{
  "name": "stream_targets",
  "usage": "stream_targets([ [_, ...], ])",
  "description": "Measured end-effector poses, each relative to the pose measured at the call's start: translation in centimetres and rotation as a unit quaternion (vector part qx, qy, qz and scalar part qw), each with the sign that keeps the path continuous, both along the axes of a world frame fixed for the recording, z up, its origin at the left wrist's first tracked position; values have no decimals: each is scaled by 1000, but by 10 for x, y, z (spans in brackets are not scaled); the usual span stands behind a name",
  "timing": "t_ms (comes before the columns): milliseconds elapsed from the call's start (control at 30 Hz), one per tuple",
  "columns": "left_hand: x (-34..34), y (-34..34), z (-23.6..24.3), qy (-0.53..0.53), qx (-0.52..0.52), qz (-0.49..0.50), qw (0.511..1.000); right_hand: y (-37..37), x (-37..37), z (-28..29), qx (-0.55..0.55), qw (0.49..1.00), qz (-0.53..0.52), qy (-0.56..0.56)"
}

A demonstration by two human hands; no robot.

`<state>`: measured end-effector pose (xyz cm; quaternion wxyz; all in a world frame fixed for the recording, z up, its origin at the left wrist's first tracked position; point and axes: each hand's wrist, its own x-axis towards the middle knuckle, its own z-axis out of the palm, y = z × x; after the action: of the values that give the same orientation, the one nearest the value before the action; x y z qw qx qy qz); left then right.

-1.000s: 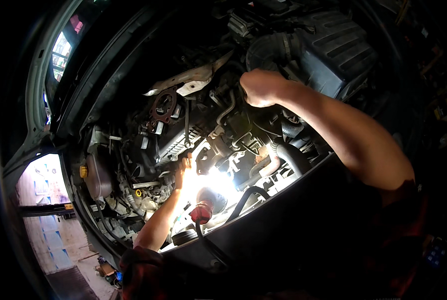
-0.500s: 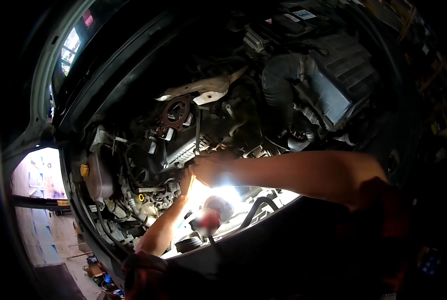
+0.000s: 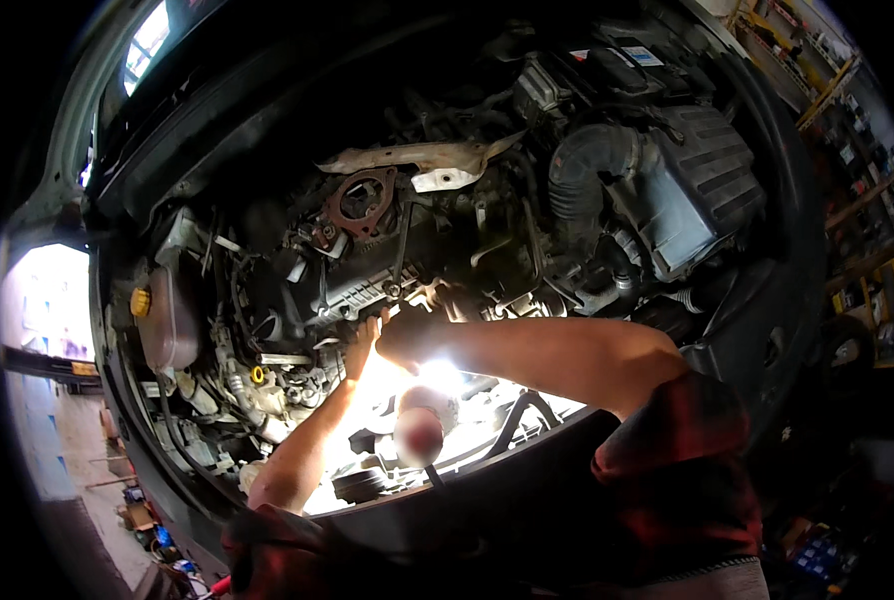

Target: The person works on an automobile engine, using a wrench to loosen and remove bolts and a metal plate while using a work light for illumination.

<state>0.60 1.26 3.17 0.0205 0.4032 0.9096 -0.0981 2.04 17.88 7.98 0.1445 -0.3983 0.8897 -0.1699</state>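
Both of my hands meet low in the engine bay, just in front of a ribbed metal part [image 3: 362, 292] on the engine. My left hand [image 3: 365, 343] reaches up from the lower left, its fingers pressed close together beside the right hand. Coming in from the right, my right hand [image 3: 412, 335] is curled and in shadow; its fingertips are hidden among the engine parts. Whatever they hold is too dark and small to make out. Directly below them shines a work lamp [image 3: 420, 435] with a rounded red end. A long wrench-like bar [image 3: 403, 245] lies just beyond the hands.
A rusty flange gasket [image 3: 364, 203] and a bent metal shield [image 3: 447, 178] lie on the engine. To the right are a ribbed air hose [image 3: 579, 180] and an air filter box [image 3: 702, 165]. A coolant tank [image 3: 169, 325] with a yellow cap stands left. The front body edge [image 3: 527, 450] runs below my forearms.
The view has shifted and grown brighter, showing more of the right side and my sleeves. My hands stay together at the same spot on the engine.
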Motion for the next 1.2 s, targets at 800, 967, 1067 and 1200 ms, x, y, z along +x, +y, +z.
stream_targets([
  [800, -12, -1, -42, 194, 25, -48, 980, 13, 15, 19, 64, 995, -30, -72],
  [967, -9, 0, -41, 197, -5, -45, 979, 13, 14, 23, 60, 994, -35, -85],
  [1067, -3, 6, -18, 261, -36, -95, 960, 16, 22, 23, 63, 995, -37, -70],
  [1200, 12, 15, -11, 24, -190, -32, 981, 17, 22, 31, 81, 992, -39, -91],
])
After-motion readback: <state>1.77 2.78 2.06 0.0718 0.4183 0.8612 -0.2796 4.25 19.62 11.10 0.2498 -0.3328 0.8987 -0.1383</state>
